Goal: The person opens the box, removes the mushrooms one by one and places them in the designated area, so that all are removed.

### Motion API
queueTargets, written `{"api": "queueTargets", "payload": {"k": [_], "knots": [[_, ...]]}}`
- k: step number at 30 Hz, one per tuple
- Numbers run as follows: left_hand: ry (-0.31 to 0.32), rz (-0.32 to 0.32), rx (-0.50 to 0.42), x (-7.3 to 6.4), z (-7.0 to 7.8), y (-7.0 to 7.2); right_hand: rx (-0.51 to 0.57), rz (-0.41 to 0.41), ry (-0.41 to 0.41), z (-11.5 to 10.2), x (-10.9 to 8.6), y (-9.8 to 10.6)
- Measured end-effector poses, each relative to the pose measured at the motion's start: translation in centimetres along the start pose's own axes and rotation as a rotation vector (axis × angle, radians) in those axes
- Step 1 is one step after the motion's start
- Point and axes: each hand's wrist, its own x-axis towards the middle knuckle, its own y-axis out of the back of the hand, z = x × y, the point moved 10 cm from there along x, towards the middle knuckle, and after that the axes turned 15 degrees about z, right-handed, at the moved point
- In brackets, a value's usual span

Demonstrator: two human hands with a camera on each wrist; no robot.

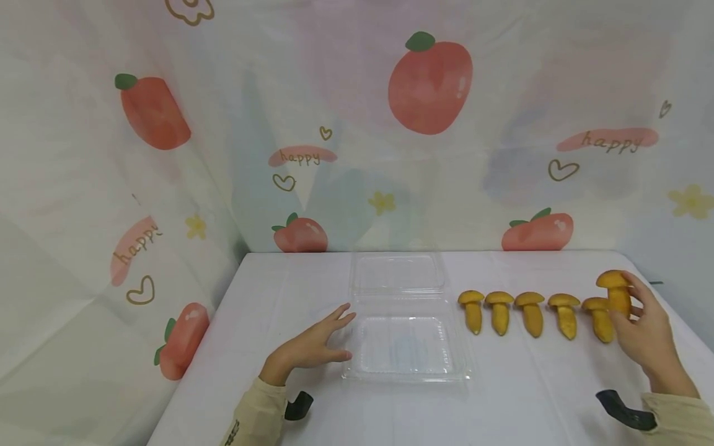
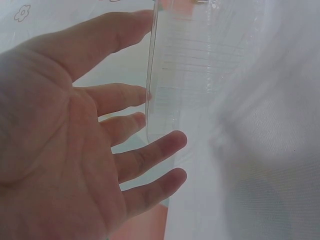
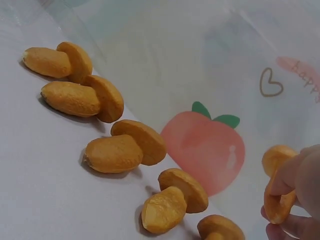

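Note:
My right hand (image 1: 647,328) pinches a yellow-brown mushroom (image 1: 613,288) by its stem, cap upward, at the right end of a row of similar mushrooms (image 1: 532,316). In the right wrist view the held mushroom (image 3: 274,200) shows between thumb and fingers, apart from the row on the cloth. At the left edge of a clear plastic box (image 1: 404,344), my left hand (image 1: 309,347) has its fingers spread and relaxed, fingertips right at the rim. The box's lid (image 1: 398,272) lies opened back behind the base. In the left wrist view the box wall (image 2: 185,65) rises beside the fingers.
A white cloth covers the table (image 1: 519,396). Behind it and along the left hangs a curtain (image 1: 357,93) printed with red fruit. Black straps (image 1: 625,412) show near both sleeves.

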Motion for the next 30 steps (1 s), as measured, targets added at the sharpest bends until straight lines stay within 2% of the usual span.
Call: {"api": "queueTargets", "payload": {"k": [7,14,19,24,30], "knots": [[-0.002,-0.001,0.0,0.0,0.0,0.0,-0.024,0.047,0.008,0.9,-0.1,0.5],[0.002,-0.001,-0.003,-0.1,0.1,0.1,-0.068,0.063,-0.093,2.3,0.4,0.9],[-0.003,-0.002,-0.005,0.0,0.1,0.0,-0.055,0.088,-0.129,3.2,0.6,1.2],[-0.003,-0.002,-0.005,0.0,0.0,0.0,-0.042,0.078,-0.171,4.2,0.7,1.2],[-0.001,-0.003,-0.006,-0.1,0.1,0.0,-0.073,0.046,-0.202,5.7,0.7,0.7]]}}
